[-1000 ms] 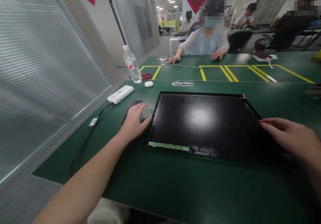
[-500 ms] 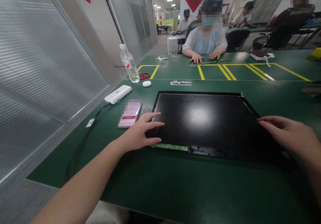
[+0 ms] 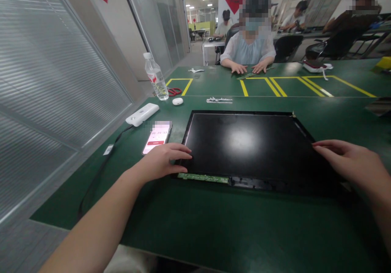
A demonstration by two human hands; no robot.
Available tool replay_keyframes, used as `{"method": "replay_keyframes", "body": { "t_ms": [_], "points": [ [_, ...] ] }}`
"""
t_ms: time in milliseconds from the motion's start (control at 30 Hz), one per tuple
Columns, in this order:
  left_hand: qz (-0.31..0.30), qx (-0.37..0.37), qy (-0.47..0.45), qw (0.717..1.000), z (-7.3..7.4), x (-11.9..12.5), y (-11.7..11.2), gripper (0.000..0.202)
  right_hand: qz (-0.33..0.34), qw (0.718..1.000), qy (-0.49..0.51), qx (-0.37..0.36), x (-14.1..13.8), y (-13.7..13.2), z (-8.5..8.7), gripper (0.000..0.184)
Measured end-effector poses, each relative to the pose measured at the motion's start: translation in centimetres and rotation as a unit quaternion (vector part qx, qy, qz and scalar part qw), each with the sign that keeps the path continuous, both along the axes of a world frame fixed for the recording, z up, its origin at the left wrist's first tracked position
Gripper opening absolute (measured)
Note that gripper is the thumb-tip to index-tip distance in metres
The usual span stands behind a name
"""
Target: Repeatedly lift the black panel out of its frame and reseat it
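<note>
A black LCD screen panel (image 3: 238, 146) lies flat on the green table, a bright reflection in its middle. Along its near edge runs a narrow green circuit board strip (image 3: 203, 178). My left hand (image 3: 166, 159) rests over the panel's left edge, fingers apart and fingertips on the border. At the right edge, my right hand (image 3: 348, 159) is closed, thumb and fingers pinching the panel's rim. The right hand's lower fingers are partly hidden in shadow.
A smartphone (image 3: 157, 136), a white power bank (image 3: 142, 114) with a black cable, a white earbud case (image 3: 177, 101), a water bottle (image 3: 157, 79) and red scissors (image 3: 174, 91) lie leftward. White scraps (image 3: 219, 100) sit beyond the panel. Across the table, a person (image 3: 249, 51) handles a thin strip.
My left hand has slid left and slightly down, from over the screen surface to its left edge, uncovering more of the green strip. My right hand keeps its hold at the right edge.
</note>
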State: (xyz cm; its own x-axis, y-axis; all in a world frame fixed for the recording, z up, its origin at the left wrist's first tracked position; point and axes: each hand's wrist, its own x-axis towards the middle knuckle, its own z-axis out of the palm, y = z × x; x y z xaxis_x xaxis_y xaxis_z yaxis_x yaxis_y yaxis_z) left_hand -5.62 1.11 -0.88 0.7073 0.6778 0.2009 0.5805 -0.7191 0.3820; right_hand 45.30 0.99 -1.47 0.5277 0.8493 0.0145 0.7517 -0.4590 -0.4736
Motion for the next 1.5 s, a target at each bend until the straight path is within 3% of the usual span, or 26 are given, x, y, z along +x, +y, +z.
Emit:
{"method": "replay_keyframes", "body": {
  "t_ms": [233,533,800,1500],
  "points": [
    [-0.013,-0.001,0.000,1.000,0.37,0.28,-0.26,0.023,0.023,0.999,-0.020,0.028,-0.05,-0.07,-0.01,0.044],
    [-0.011,0.004,0.020,1.000,0.48,0.35,-0.41,0.023,0.015,1.000,-0.019,-0.004,-0.26,-0.13,0.18,0.052],
    [-0.014,-0.009,-0.008,1.000,0.41,0.35,-0.21,0.021,0.028,0.999,-0.026,0.020,0.44,-0.07,-0.53,0.046],
    [-0.024,-0.002,-0.009,1.000,0.42,0.47,-0.27,0.020,0.023,0.999,-0.025,0.004,0.07,-0.11,-0.20,0.050]
  ]
}}
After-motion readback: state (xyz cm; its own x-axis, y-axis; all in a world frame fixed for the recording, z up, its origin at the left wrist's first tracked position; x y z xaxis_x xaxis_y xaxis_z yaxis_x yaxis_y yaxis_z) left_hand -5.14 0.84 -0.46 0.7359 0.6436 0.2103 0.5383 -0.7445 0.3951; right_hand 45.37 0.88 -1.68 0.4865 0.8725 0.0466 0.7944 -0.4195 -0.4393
